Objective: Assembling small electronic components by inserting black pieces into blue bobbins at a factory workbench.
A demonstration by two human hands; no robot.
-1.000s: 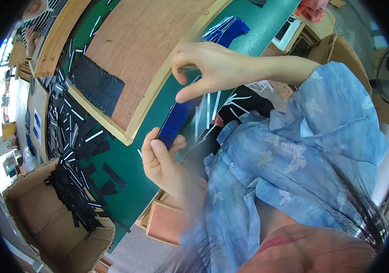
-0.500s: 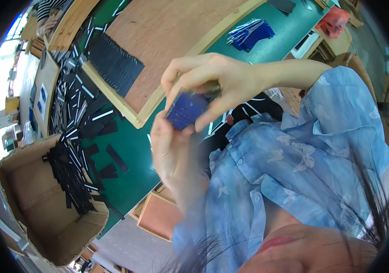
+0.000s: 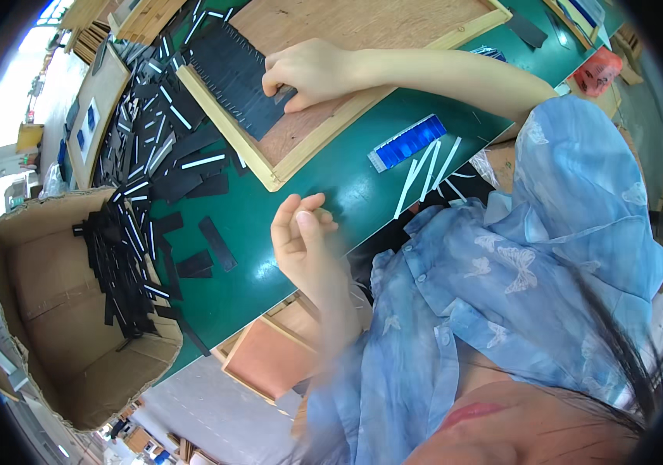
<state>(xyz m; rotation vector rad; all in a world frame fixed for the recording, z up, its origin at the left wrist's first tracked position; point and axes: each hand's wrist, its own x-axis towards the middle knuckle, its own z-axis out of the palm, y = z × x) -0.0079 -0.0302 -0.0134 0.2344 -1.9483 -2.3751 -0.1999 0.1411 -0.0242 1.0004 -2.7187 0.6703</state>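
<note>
My right hand [image 3: 310,75] reaches over the plywood board [image 3: 378,27] inside a wooden frame [image 3: 324,143]. Its fingers and thumb are pinched together on a small dark flat piece [image 3: 283,94] beside the edge of a black sheet [image 3: 231,74], which has rows of short pale marks along its edges. My palm and fingers partly hide that piece. Over the green tabletop, near the frame's corner, my left hand [image 3: 300,242] is raised, fingers loosely curled and apart, holding nothing. A shiny blue ribbed block [image 3: 407,143] lies on the tabletop, right of my left hand.
Thin white strips [image 3: 430,172] lie by the table edge. Black strips [image 3: 172,143] are heaped left of the frame, and more hang over the rim of a cardboard box [image 3: 17,287]. Loose black pieces [image 3: 217,242] rest on the green table [image 3: 262,271]. A red plastic bag [image 3: 599,71] stands far right.
The blue block has left my hands and now lies on the table. My right hand has moved away to the black sheet's edge. My left hand has let go and its fingers have loosened.
</note>
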